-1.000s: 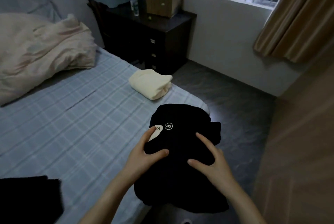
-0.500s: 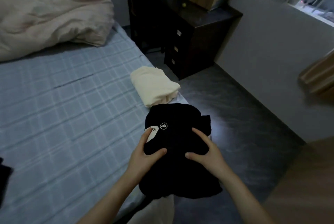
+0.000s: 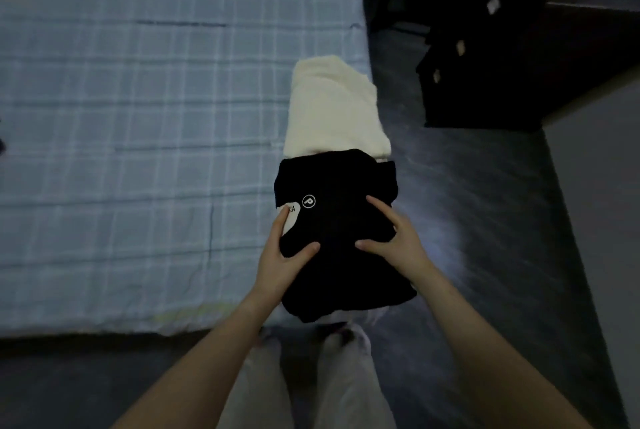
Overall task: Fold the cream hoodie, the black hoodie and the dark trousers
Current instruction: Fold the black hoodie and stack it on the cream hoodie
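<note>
Item: black hoodie (image 3: 337, 227), one, folded into a compact bundle. You held it with both hands at the bed's (image 3: 138, 117) corner. Your left hand (image 3: 282, 255) gripped its left edge, thumb on top and fingers (image 3: 282, 220) lying along the white printed patch; your right hand (image 3: 393, 238) gripped the right edge, thumb on top, fingers (image 3: 375, 203) spread over the cloth. Whether the bundle rested on the mattress or hung above it could not be told.

Item: cream hoodie (image 3: 332, 106), one, folded, lying on the bed just beyond your fingertips, its near edge hidden under the black bundle's far edge.

Item: dark trousers, none in view.

Risks, as judged:
- The bundle sat over the bed's corner, its right part beyond your right fingers overhanging the floor (image 3: 485, 220); letting go there could let it slide off and come undone.
- A loose flap showed at the bundle's far right corner; a slack grip could let the fold open.
- Setting it down on the cream hoodie off-centre could tip both towards the floor.

Count: hoodies two, hands two, trousers not seen.
</note>
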Motion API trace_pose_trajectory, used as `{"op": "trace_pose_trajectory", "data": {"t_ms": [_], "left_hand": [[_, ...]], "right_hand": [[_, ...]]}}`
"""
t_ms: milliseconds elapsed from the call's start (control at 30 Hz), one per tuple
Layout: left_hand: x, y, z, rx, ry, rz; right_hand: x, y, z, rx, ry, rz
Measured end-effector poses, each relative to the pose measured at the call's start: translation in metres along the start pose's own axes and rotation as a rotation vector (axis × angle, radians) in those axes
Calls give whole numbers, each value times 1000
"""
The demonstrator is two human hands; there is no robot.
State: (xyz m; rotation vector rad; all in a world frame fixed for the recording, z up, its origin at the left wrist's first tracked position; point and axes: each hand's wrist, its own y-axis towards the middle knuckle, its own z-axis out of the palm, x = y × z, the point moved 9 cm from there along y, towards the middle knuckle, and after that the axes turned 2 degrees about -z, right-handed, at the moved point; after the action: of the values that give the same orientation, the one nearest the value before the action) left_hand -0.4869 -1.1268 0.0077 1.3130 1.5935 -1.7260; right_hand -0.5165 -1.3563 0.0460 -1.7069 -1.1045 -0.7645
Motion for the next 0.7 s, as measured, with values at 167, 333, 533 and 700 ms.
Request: {"op": "trace_pose_trajectory", "data": {"t_ms": [167,333,533,700], "left_hand": [[51,44,23,-9,119,-50],[51,39,23,-16,66,-12],[43,39,28,-54,353,-2],[1,29,60,-63,890,286]], "right_hand": [[-77,36,4,64,15,18],[-101,32,-10,63,120,14],[-126,23,-25,47,4,134],[-31,22,-6,-204,-575,-261]]}}
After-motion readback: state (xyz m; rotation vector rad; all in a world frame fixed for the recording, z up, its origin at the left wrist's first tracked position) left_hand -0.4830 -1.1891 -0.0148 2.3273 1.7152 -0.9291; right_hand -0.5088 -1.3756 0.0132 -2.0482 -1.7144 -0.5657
